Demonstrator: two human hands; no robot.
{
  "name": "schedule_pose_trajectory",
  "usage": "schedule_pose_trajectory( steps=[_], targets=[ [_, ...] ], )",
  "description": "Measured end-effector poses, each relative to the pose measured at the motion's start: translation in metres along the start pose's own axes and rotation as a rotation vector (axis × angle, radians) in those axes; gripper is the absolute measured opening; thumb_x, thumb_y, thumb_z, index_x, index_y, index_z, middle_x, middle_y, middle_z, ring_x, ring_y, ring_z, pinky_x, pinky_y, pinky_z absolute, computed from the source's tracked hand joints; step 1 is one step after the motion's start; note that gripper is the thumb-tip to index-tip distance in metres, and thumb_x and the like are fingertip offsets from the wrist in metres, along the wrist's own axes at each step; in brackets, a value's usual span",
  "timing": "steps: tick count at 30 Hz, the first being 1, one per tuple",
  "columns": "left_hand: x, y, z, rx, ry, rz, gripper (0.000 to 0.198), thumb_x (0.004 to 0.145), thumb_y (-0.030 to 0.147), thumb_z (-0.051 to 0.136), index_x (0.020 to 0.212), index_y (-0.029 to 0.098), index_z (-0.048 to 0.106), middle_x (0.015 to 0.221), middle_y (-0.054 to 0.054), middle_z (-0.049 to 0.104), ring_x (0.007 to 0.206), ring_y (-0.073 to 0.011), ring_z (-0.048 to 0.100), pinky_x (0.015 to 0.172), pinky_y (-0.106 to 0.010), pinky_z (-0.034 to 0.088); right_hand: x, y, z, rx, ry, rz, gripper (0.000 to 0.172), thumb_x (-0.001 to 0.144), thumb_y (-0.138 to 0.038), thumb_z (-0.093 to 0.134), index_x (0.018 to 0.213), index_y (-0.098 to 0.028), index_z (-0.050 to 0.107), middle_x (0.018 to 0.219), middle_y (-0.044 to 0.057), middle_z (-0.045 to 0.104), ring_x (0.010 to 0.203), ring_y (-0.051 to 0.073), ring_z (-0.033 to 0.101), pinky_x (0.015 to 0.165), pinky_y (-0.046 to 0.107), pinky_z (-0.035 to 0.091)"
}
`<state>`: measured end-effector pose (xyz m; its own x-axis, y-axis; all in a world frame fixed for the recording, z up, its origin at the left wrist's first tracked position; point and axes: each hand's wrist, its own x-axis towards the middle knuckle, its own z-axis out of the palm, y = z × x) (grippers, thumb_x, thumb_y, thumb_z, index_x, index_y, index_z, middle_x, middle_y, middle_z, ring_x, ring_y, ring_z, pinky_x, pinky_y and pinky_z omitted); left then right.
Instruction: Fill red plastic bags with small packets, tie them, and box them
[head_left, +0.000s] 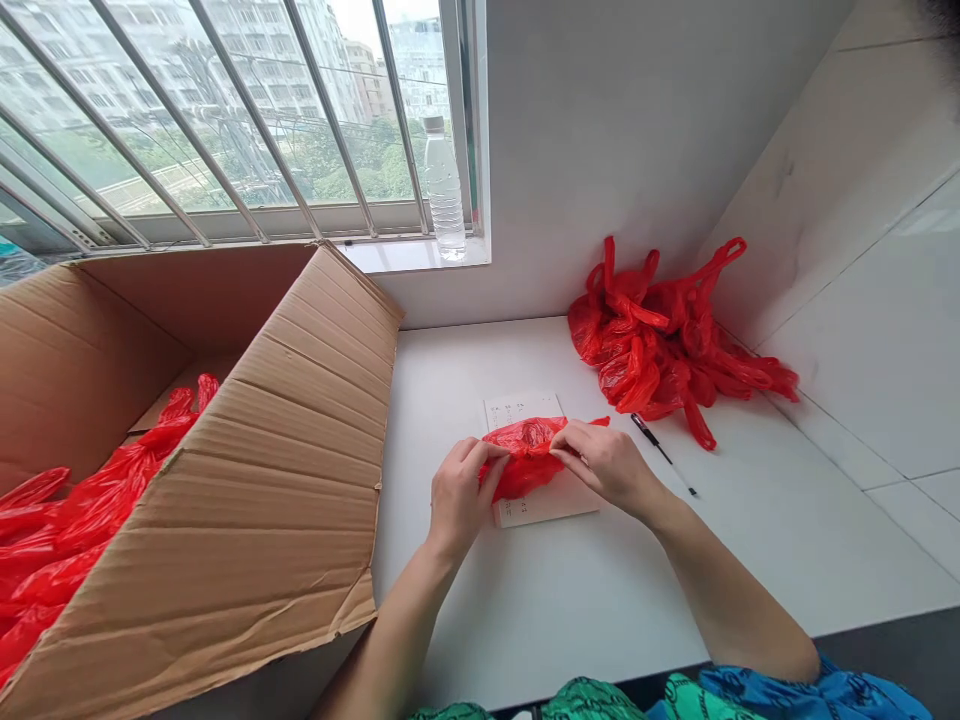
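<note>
Both hands are on the red plastic bag (525, 455) right now, near the middle of the table (540, 590). The left hand (459, 498) is curled in, fingers bent over the bag's left end and pinching the crumpled plastic against the thumb. The right hand (606, 463) comes in from the other side, fingertips pressed together on the bag's upper right edge, a tight pinch, palm down. Between the two hands the bag is bunched into a flat, wrinkled strip.

Under the bag lies a white notebook (536, 500), its top and bottom edges showing past the plastic. Just right of the right hand, a black pen (664, 455) lies slanted on the table, apart from the notebook. Farther back, toward the table's far right corner against the wall, sits a heap of red bags (664, 345), handles sticking up.

At the table's left edge stands a big open cardboard box (247, 480), one flap leaning out, with more red bags inside (67, 530). On the window sill beyond it, a clear plastic bottle (444, 190) stands upright.
</note>
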<state>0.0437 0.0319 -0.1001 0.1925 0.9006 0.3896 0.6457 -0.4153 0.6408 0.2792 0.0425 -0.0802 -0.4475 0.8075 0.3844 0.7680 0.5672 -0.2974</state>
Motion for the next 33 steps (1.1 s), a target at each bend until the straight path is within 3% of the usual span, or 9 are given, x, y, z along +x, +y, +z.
schedule_pose_trajectory(
  steps=[6,10,13,15,18,21,25,28,33],
  targets=[
    [0.006,-0.015,-0.009,-0.052,0.255,-0.091,0.015,0.097,0.028,0.054,0.09,0.02,0.064,0.086,-0.001,0.065,0.082,-0.0165,0.06,0.072,-0.029,0.046,-0.01,0.032,-0.026,0.008,0.129,0.185,0.015,0.099,-0.031,0.049,0.092,-0.022,0.059,0.081,-0.001,0.064,0.065,0.013,0.057,0.058,0.026,0.04],
    [0.007,-0.015,-0.008,-0.014,0.252,-0.09,0.016,0.098,0.029,0.052,0.107,0.021,0.062,0.096,-0.004,0.066,0.09,-0.0186,0.061,0.078,-0.032,0.047,-0.01,0.025,-0.027,0.05,0.095,0.207,0.015,0.097,-0.033,0.053,0.088,-0.023,0.059,0.084,0.0,0.066,0.072,0.015,0.061,0.06,0.027,0.042],
    [0.005,-0.003,-0.003,0.079,0.19,0.092,0.03,0.095,0.029,0.056,0.124,0.023,0.058,0.116,-0.008,0.063,0.107,-0.0221,0.058,0.091,-0.038,0.044,-0.004,0.004,-0.02,0.062,0.147,0.138,0.017,0.095,-0.039,0.057,0.094,-0.022,0.061,0.091,0.003,0.068,0.083,0.019,0.062,0.068,0.03,0.045],
    [0.004,0.005,0.002,0.145,0.105,0.208,0.032,0.093,0.029,0.06,0.125,0.027,0.06,0.123,-0.007,0.061,0.111,-0.0233,0.057,0.094,-0.04,0.041,0.0,-0.008,-0.011,0.075,0.154,0.094,0.019,0.095,-0.038,0.058,0.104,-0.021,0.062,0.096,0.005,0.069,0.089,0.021,0.063,0.075,0.032,0.047],
    [0.003,0.008,0.008,0.179,0.025,0.295,0.02,0.094,0.026,0.06,0.112,0.031,0.068,0.107,-0.002,0.068,0.094,-0.0194,0.06,0.088,-0.037,0.04,0.002,-0.013,-0.001,0.124,0.064,0.06,0.013,0.096,-0.03,0.058,0.106,-0.023,0.064,0.095,0.002,0.07,0.086,0.019,0.064,0.077,0.033,0.046],
    [0.004,0.001,0.006,0.111,0.087,0.23,0.015,0.096,0.024,0.058,0.1,0.029,0.071,0.087,0.001,0.068,0.081,-0.0162,0.06,0.081,-0.034,0.041,0.0,-0.002,-0.004,0.2,0.001,0.068,0.013,0.097,-0.023,0.054,0.099,-0.024,0.067,0.09,0.0,0.069,0.08,0.017,0.063,0.073,0.031,0.046],
    [0.007,-0.01,-0.004,-0.069,0.316,0.021,0.014,0.096,0.026,0.057,0.097,0.025,0.071,0.087,-0.001,0.067,0.083,-0.0162,0.061,0.076,-0.03,0.045,-0.004,0.012,-0.019,0.188,0.184,0.207,0.019,0.099,-0.026,0.05,0.105,-0.024,0.067,0.088,0.003,0.066,0.077,0.018,0.06,0.067,0.03,0.045],
    [0.007,-0.008,-0.005,-0.066,0.288,0.074,0.016,0.096,0.026,0.058,0.101,0.026,0.073,0.094,-0.002,0.067,0.089,-0.017,0.061,0.083,-0.032,0.045,-0.001,0.001,-0.018,0.249,0.296,0.212,0.02,0.099,-0.033,0.052,0.108,-0.023,0.067,0.089,0.003,0.066,0.079,0.018,0.06,0.069,0.03,0.046],
    [0.003,0.001,0.004,0.018,0.218,0.198,0.017,0.095,0.024,0.058,0.103,0.028,0.073,0.096,-0.001,0.068,0.089,-0.0166,0.061,0.09,-0.034,0.042,0.005,-0.025,0.001,0.361,0.109,0.085,0.015,0.098,-0.032,0.055,0.097,-0.025,0.068,0.088,0.001,0.07,0.081,0.018,0.062,0.079,0.033,0.046]
  ],
)
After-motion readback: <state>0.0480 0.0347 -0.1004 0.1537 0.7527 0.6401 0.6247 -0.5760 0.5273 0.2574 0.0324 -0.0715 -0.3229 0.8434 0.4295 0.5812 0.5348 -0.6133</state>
